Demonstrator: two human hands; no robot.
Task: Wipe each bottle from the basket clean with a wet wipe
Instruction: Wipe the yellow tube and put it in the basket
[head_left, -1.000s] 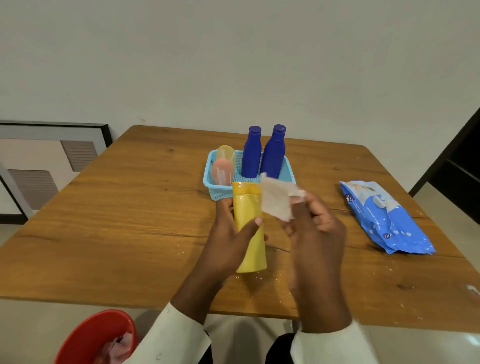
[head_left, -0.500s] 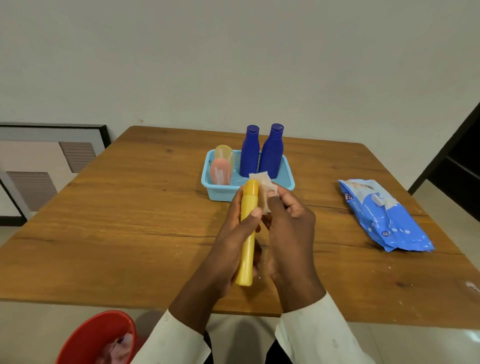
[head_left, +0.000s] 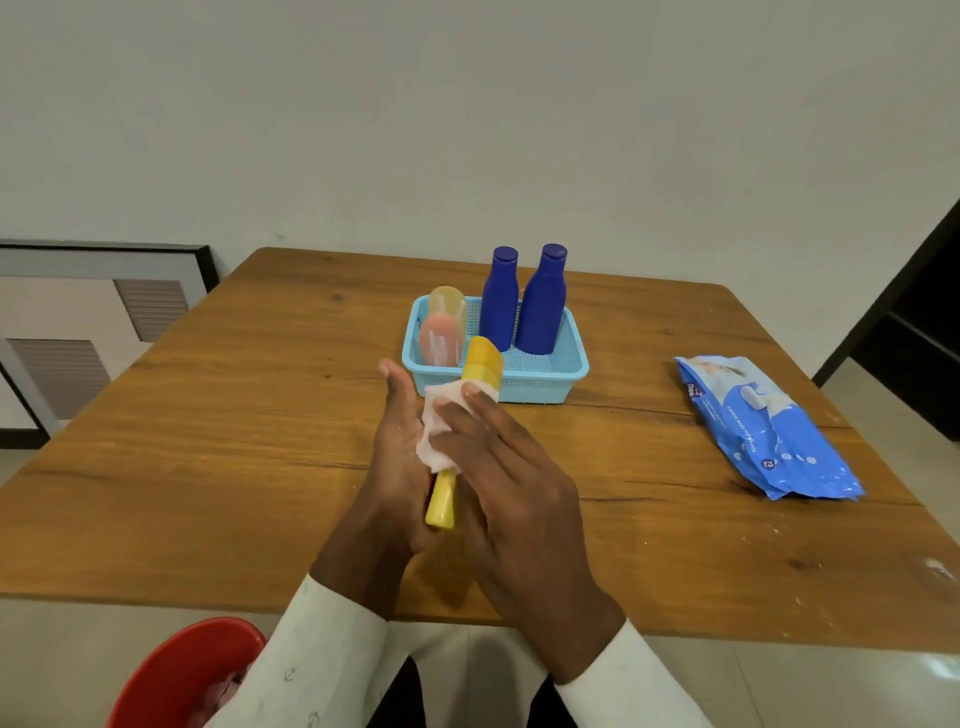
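While the left hand (head_left: 400, 457) cradles the yellow bottle (head_left: 480, 364) in a flat, wide grip, the right hand (head_left: 511, 483) presses the wet wipe (head_left: 436, 431) on it

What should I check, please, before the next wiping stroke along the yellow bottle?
1. Yellow bottle supported: ok, it lies between the left hand and the right hand, above the table.
2. Wipe on the bottle: ok, the right hand's fingers press it against the body below the cap.
3. Cap closed: cannot tell, no seam detail shows.
4. Bottle clean so far: cannot tell, most of it is covered.
5. Bottles still waiting: ok, two blue bottles and a pink bottle stand in the basket.
6. Fresh wipes at hand: ok, the pack lies to the right.
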